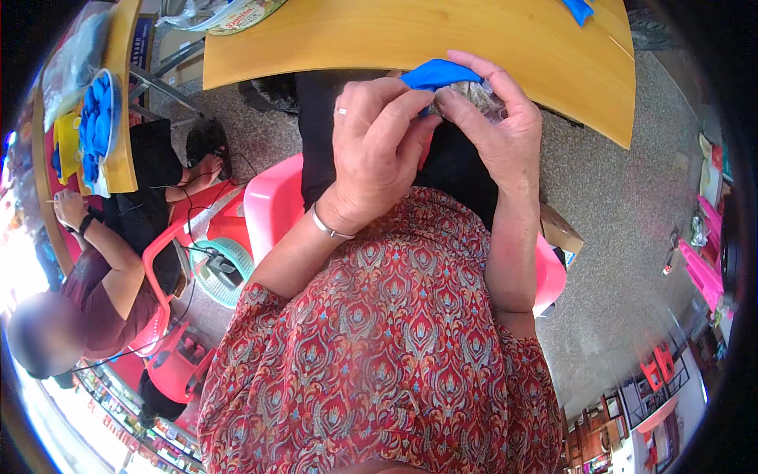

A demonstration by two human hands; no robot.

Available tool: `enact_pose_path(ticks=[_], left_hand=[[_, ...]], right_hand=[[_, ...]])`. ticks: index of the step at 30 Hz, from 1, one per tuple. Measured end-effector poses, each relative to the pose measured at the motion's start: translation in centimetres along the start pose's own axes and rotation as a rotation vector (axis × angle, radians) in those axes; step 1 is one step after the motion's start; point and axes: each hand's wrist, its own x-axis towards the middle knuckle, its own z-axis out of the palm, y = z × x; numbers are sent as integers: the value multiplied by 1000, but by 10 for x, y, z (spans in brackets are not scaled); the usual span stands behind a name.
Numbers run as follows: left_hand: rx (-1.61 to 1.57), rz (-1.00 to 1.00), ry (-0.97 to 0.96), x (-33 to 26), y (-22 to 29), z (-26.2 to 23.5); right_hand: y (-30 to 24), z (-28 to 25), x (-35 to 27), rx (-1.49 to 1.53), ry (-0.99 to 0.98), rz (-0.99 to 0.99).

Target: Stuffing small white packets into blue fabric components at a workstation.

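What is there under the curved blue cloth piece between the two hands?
Crinkled transparent material shows under the curved blue cloth piece, at the right hand. The left hand covers the rest, which cannot be seen.

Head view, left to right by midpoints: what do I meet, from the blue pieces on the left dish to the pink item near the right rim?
Blue pieces → green basket → left hand → held blue piece → right hand → loose blue piece → pink item.

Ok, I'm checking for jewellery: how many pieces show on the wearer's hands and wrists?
2: a ring on the left hand, a bangle on that wrist; others may be hidden.
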Motion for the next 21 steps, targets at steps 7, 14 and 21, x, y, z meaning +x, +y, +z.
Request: enact_pose_path(ticks=[7,14,21], left_hand=[[0,106,107,8,-14,0],[39,163,105,6,-12,-6],[37,248,44,6,-12,-9]], right_hand=[[-8,0,-3,128,-118,66],[-5,13,-2,-197,87,-122],[-7,18,-3,-415,216,-179]])
